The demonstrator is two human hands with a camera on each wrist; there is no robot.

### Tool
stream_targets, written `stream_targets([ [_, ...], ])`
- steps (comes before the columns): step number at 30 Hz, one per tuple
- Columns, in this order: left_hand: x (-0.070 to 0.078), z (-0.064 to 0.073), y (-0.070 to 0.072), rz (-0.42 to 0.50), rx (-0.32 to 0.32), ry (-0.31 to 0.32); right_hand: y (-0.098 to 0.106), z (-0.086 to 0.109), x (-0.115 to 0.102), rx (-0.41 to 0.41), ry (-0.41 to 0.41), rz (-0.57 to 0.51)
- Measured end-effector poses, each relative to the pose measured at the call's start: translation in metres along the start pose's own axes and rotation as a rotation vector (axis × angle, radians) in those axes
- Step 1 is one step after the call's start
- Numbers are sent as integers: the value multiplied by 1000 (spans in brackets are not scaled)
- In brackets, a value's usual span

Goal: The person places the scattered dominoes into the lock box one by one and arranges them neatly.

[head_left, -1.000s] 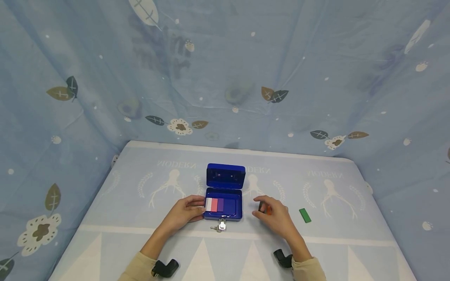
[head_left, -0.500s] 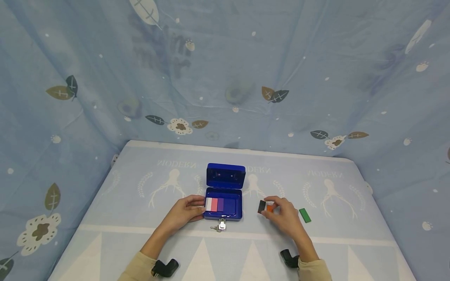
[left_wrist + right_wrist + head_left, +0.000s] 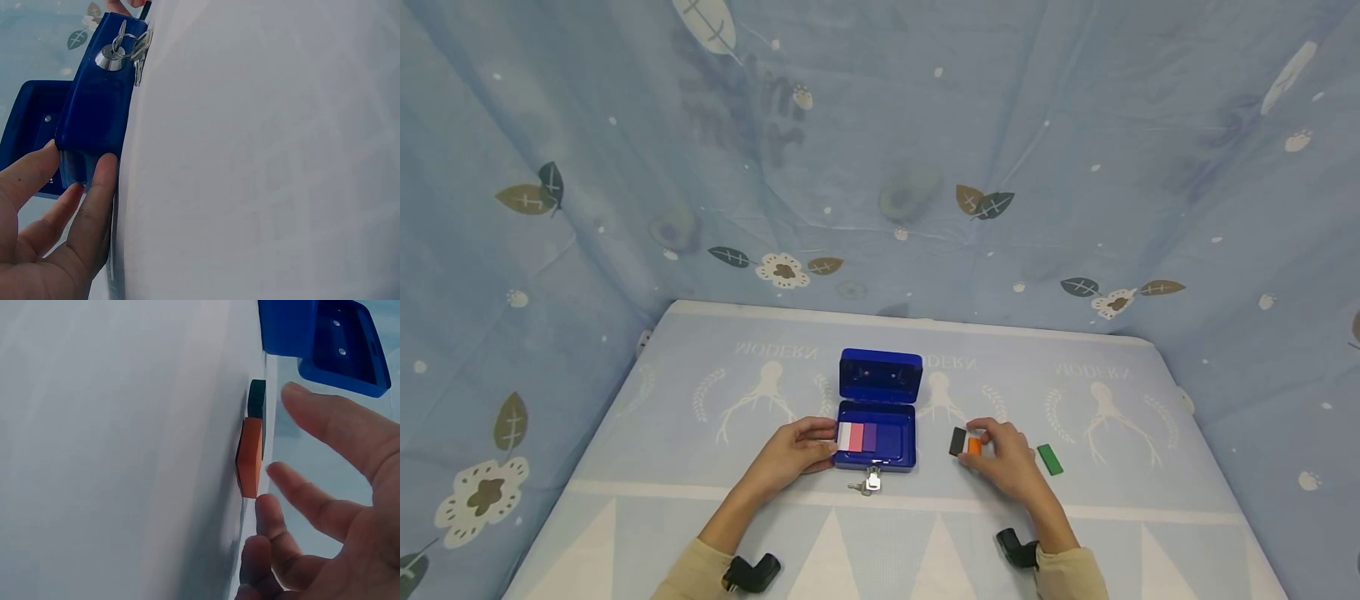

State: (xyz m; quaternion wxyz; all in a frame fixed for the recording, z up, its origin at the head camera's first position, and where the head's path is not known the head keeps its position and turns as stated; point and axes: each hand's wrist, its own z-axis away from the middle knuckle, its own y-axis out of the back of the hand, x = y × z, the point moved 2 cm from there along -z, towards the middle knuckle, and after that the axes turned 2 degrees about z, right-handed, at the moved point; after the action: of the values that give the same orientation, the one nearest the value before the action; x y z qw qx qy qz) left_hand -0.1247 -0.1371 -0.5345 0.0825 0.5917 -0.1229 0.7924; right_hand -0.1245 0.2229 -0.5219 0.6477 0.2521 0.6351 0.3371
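Nearest to us were two tan sleeves (image 3: 1072,573), with a black fitting (image 3: 756,575) at each wrist. Beyond them we saw the right hand (image 3: 1003,458) unclenched, its fingers loosely spread about a small orange block (image 3: 974,447); we could not tell whether a fingertip touched it. That block lay on the table (image 3: 1112,500), bright and flat-sided, right of a dark block (image 3: 957,441) and close to it. The dark one ran its long axis nearly front to back, its far end leaning slightly right. Right of the hand, a slim green block (image 3: 1050,459) lay slantwise, far end to the left.

A silvery lock with keys (image 3: 873,480) hung at the front of the glossy blue box (image 3: 895,437), which faced us, its long side running left to right. The left hand (image 3: 790,454) was ungrasping, its extended fingers resting against the box's left end. Inside, we found a white block (image 3: 844,437), a pink block (image 3: 856,437) and a purple block (image 3: 869,437) side by side, long axes front to back; bare floor took up the right half. A strip of bare tabletop parted the box from the dark block. Behind stood the raised lid (image 3: 881,375), well short of the table's back edge and the patterned blue curtain (image 3: 880,125).
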Motion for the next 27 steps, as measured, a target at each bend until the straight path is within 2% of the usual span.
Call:
stream_targets([
  [12, 0, 1, 0, 0, -13, -7, -6, -4, 2, -3, -13, 62],
  [27, -1, 0, -1, -11, 13, -3, -8, -4, 0, -3, -37, 91],
])
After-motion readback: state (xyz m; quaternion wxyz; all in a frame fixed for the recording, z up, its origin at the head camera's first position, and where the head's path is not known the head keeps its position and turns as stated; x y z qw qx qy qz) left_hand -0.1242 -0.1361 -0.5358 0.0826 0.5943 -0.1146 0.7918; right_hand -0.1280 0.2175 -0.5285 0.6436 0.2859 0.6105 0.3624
